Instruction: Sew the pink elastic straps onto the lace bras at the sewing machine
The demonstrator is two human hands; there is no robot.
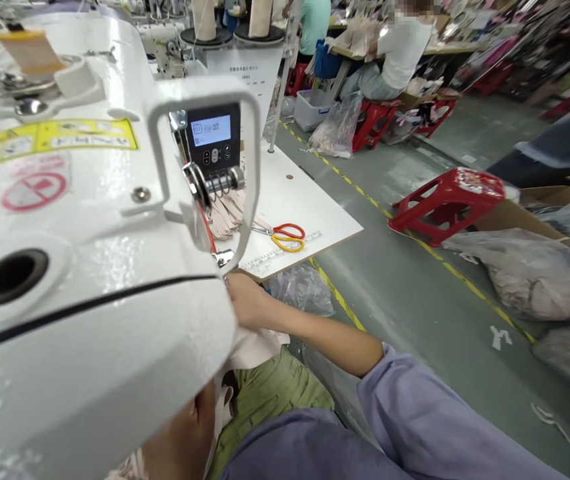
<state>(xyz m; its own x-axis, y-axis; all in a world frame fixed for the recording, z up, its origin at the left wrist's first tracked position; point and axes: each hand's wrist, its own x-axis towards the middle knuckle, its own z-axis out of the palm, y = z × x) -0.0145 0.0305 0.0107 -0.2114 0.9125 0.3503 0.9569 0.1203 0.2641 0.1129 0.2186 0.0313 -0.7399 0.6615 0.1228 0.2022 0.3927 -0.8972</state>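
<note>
The white head of a sewing machine [115, 347] fills the left side and hides much of what I handle. My right hand [251, 303] reaches in beside the needle end, its fingers out of sight behind the machine. Pale beige fabric [257, 348] hangs just under that hand and over my lap. Lower down, part of my left hand [201, 417] shows beneath the machine head next to the same kind of cloth; its fingers are hidden too. Scissors with red and yellow handles [289, 238] lie on the white table [309, 200], beyond my right hand.
Beige fabric strips [225, 215] lie on the table near a lit control panel [213, 137]. Thread cones [261, 19] stand behind. A red stool [447, 207] and plastic bags of cloth [539, 273] are on the floor at right. A seated person [405, 50] works farther off.
</note>
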